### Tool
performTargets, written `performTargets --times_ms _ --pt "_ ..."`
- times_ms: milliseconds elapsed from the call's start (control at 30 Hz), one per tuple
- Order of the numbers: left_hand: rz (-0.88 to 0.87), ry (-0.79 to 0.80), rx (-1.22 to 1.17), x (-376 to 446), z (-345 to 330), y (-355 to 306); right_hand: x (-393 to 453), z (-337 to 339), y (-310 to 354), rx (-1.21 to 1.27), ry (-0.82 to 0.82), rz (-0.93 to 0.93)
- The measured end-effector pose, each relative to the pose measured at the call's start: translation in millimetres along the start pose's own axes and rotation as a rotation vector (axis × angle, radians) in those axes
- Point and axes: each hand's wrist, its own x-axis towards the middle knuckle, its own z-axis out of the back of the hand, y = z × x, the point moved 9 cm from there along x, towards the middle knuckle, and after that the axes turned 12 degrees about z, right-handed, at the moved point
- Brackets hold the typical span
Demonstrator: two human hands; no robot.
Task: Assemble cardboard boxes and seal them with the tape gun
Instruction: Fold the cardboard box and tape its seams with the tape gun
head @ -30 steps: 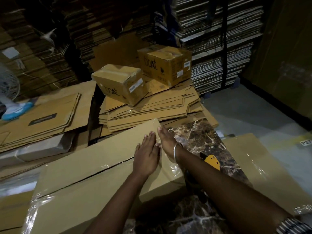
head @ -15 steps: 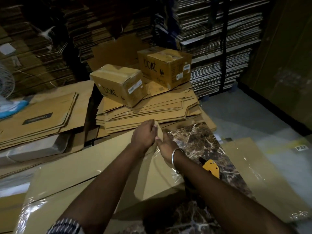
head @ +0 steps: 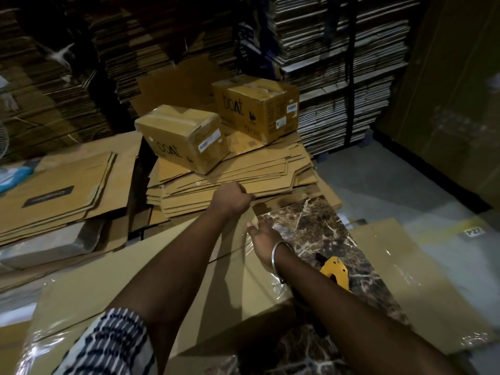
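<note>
Left hand (head: 230,198) grips box corner (head: 250,212); right hand (head: 263,240) flat; tape gun (head: 335,272) beside

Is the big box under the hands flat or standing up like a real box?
Flat. The big box lies spread low on the marble table, its taped seam facing up; no walls stand.

The flat box (head: 140,290) lies before me on the worktop (head: 319,228). My left hand (head: 230,198) grips its far corner; my right hand (head: 266,239) rests just right of it. The tape gun (head: 335,272) lies on the worktop, right of my right forearm. Behind the box is a stack of flattened cartons (head: 230,182) carrying two assembled boxes (head: 184,136), one behind and right of the other.
</note>
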Motion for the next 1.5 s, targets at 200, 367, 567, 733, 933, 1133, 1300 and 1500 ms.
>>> performTargets --times_ms 200,367,567,733,933,1133,1300,1500 --pt "-0.096 0.064 0.128 -7.1 -6.6 -19.8 -1.1 -0.2 0.8 0.000 -0.003 0.011" --pt "-0.014 0.097 0.093 1.1 -5.3 -20.7 -4.2 2.0 1.8 0.043 -0.017 0.019" --pt "0.164 0.153 0.044 14.3 -12.2 -2.9 -9.3 2.6 -1.9 0.073 -0.010 0.026" --pt "0.182 0.199 0.064 13.1 -22.5 -5.2 -9.1 -5.7 -8.3 0.101 0.008 0.024" --pt "0.143 0.207 0.145 17.5 -36.6 -7.4 -0.5 -13.6 -26.6 0.208 -0.021 0.017" --pt "0.010 0.040 0.427 -8.1 -32.8 -38.0 -13.9 -2.5 -13.5 0.090 -0.041 0.047" --pt "-0.090 0.087 0.667 -35.4 -43.7 -55.3 -15.2 1.4 -14.2 0.031 -0.051 0.038" --pt "-0.187 0.014 0.300 -71.7 -15.7 -40.4 -17.6 3.2 -13.2 -0.043 -0.031 0.011"
